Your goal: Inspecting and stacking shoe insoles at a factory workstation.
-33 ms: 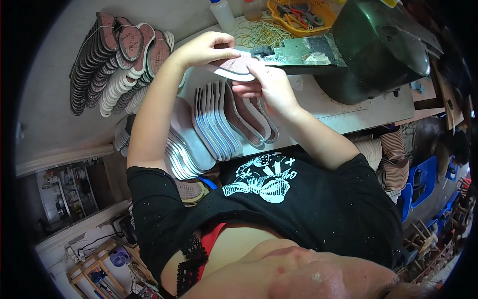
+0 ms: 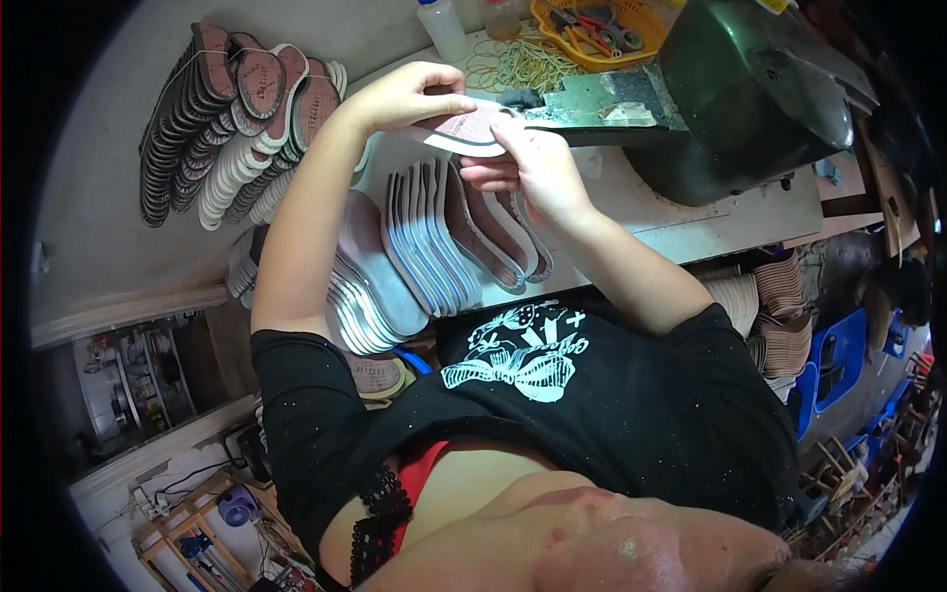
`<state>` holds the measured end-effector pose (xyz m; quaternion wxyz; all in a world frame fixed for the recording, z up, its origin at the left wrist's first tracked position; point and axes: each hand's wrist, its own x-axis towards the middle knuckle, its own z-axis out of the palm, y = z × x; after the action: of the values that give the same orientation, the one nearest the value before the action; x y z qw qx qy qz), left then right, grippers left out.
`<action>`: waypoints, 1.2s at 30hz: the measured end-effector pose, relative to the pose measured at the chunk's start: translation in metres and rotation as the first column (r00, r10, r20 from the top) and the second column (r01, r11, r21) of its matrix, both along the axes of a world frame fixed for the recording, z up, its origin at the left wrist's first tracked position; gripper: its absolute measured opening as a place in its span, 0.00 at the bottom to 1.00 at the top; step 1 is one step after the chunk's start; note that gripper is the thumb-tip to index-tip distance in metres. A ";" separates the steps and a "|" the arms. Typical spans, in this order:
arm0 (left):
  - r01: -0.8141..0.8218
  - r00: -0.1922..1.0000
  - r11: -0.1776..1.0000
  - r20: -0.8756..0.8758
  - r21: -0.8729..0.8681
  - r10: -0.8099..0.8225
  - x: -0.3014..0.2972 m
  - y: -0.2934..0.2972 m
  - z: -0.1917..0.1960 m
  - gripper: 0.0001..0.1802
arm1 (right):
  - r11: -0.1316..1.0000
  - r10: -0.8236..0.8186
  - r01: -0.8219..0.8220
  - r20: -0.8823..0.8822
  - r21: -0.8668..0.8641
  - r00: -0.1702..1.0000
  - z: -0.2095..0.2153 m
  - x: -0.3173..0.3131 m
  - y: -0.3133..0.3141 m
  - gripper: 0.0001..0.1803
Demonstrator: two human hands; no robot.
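A pink shoe insole [image 2: 462,128] with a white edge is held between both my hands at the tip of a green machine's arm. My left hand [image 2: 419,96] is closed on its left part, thumb and fingers curled along the far edge. At its right end, my right hand [image 2: 533,168] pinches it with the thumb on top and fingers beneath. The machine's tip [image 2: 520,101] is close beside the insole; whether they touch I cannot tell. Below my hands, a row of grey insoles [image 2: 419,247] and several pink-faced ones [image 2: 483,232] stand on edge on the white table.
Bundled insoles [image 2: 212,128] lie at the far left. The green sewing machine [image 2: 750,99] fills the far right of the table. Behind its arm are loose rubber bands [image 2: 518,67], a plastic bottle [image 2: 442,30] and a yellow basket [image 2: 602,61] of tools. More stacked insoles [image 2: 779,296] are at right.
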<state>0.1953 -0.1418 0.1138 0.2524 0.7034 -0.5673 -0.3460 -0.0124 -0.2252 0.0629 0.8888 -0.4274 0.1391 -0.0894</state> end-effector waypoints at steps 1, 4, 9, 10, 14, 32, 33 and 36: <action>-0.018 0.999 1.000 -0.026 0.016 0.018 -0.001 0.002 0.002 0.18 | 1.000 -0.001 0.001 -0.001 -0.009 1.000 0.001 0.001 0.000 0.22; -0.066 0.995 0.993 -0.067 0.094 0.072 -0.009 0.007 0.010 0.18 | 0.999 -0.018 0.018 -0.004 -0.034 1.000 0.002 0.002 0.001 0.23; -0.118 0.993 0.980 -0.004 0.161 0.121 -0.019 0.012 0.015 0.18 | 0.996 -0.058 0.059 0.010 -0.069 0.998 0.003 0.001 0.002 0.25; -0.126 0.991 0.983 -0.020 0.136 0.130 -0.022 0.013 0.016 0.18 | 0.995 -0.065 0.066 0.016 -0.071 0.998 0.003 0.002 0.002 0.25; -0.119 0.991 0.985 -0.051 0.127 0.127 -0.023 0.019 0.013 0.17 | 0.998 -0.011 0.012 0.012 -0.060 1.000 0.002 0.000 -0.001 0.23; -0.196 0.979 0.972 -0.038 0.132 0.202 -0.036 0.025 0.007 0.18 | 0.998 0.026 -0.022 0.070 -0.059 0.997 -0.001 -0.003 -0.010 0.18; -0.199 0.978 0.971 -0.038 0.132 0.206 -0.035 0.026 0.005 0.18 | 0.998 0.029 -0.025 0.069 -0.059 0.997 -0.001 -0.004 -0.010 0.18; -0.203 0.975 0.962 -0.053 0.180 0.216 -0.035 0.029 0.000 0.18 | 0.999 0.027 -0.022 0.096 -0.049 0.995 -0.003 -0.004 -0.012 0.18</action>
<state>0.1602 -0.1130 0.1138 0.2456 0.7659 -0.4480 -0.3904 -0.0167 -0.2368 0.0598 0.8849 -0.4456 0.0885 -0.1024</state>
